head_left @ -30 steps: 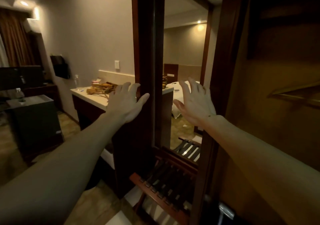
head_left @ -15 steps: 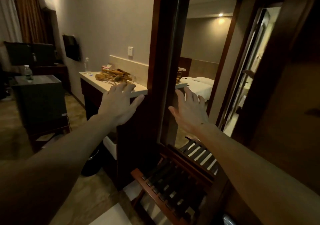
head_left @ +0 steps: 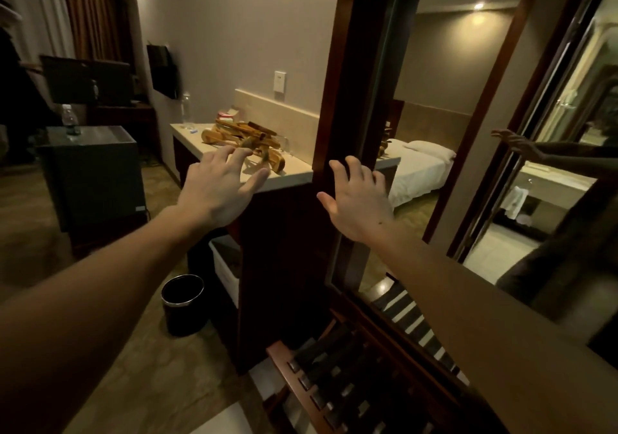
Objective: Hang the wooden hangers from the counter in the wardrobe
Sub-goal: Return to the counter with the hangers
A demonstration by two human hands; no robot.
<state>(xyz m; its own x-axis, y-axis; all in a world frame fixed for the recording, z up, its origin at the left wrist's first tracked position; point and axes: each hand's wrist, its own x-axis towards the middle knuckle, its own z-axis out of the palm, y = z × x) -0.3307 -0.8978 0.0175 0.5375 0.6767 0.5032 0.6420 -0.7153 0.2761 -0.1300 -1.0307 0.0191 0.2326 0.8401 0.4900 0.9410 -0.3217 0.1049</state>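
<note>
A heap of wooden hangers [head_left: 245, 139] lies on the pale counter [head_left: 294, 171] against the wall. My left hand [head_left: 222, 191] is stretched out in front of the heap with spread fingers, its fingertips close to the nearest hanger, holding nothing. My right hand [head_left: 359, 199] is raised with straight fingers in front of the dark wooden frame [head_left: 347, 66] of a tall mirror. Whether it touches the frame I cannot tell. The wardrobe interior is out of view.
A slatted wooden luggage rack [head_left: 331, 380] stands below the mirror [head_left: 444, 106]. A black waste bin [head_left: 183, 303] sits on the floor by the counter's cabinet. A dark cabinet [head_left: 90, 176] with a water bottle [head_left: 69, 122] stands at left. Another bottle [head_left: 187, 111] stands on the counter.
The view has swung left, away from the wardrobe toward the counter. Both hands have moved left with it, and my left hand now reaches the hanger heap.
</note>
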